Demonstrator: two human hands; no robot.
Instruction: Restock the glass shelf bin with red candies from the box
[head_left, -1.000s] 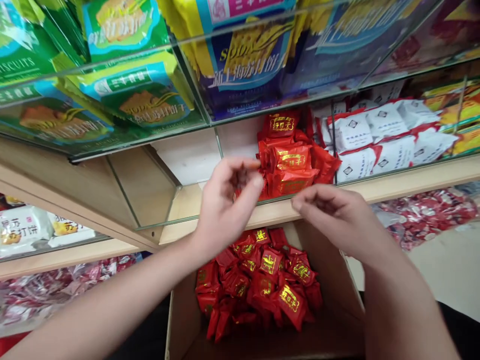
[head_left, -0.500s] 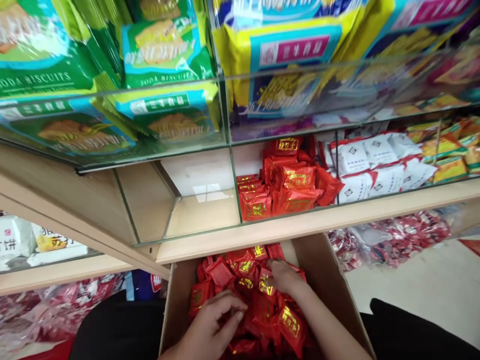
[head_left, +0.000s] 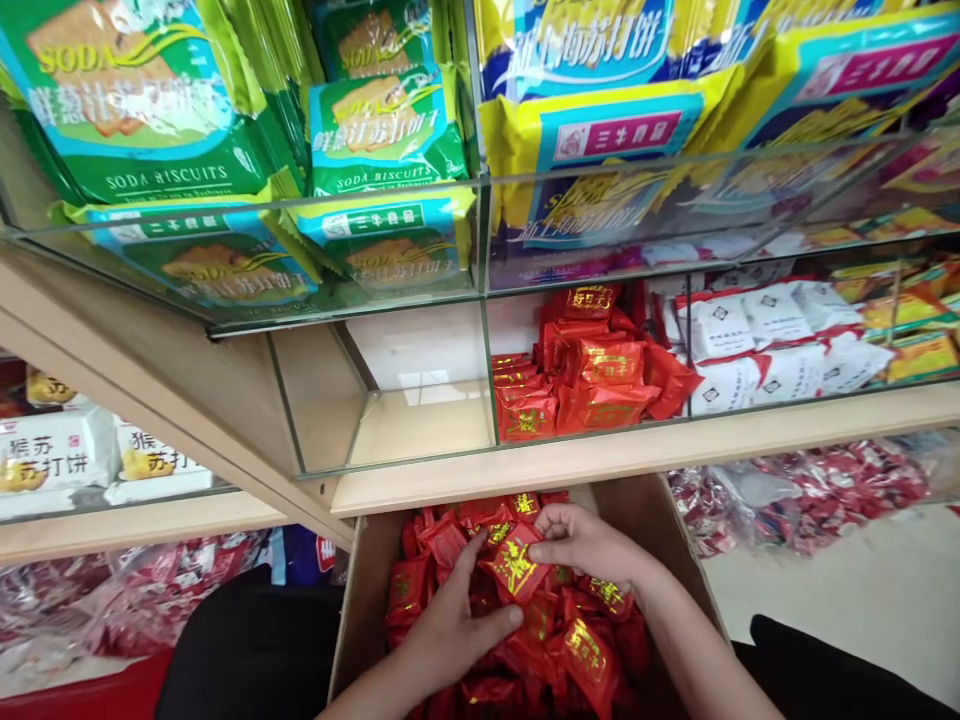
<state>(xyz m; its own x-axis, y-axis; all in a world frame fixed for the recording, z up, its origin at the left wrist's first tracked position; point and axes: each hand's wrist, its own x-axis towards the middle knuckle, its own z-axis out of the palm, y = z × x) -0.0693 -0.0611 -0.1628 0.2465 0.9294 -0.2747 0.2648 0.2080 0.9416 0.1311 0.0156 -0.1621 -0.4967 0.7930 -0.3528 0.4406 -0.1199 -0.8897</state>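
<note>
My right hand (head_left: 581,545) pinches a small red packet with gold print (head_left: 516,565) between thumb and fingers, just above the other packets in a cardboard box (head_left: 694,610). Close by on the left, my left hand (head_left: 461,615) has its thumb and index finger spread apart at the packet's side; whether they touch it I cannot tell. Many loose red packets (head_left: 585,650) lie jumbled beneath both hands.
Above the box, a glass-fronted shelf holds a stack of similar red packets (head_left: 607,385) and white packets (head_left: 772,340). Green soda biscuit packs (head_left: 386,130) and yellow-and-blue packs (head_left: 607,150) fill the upper shelf. Plastic bags of red-and-white packets (head_left: 817,490) lie under the shelf.
My right hand has come up toward the middle with a red packet pinched in it. My left hand has opened its fingers and moved toward that packet. The view has shifted slightly.
</note>
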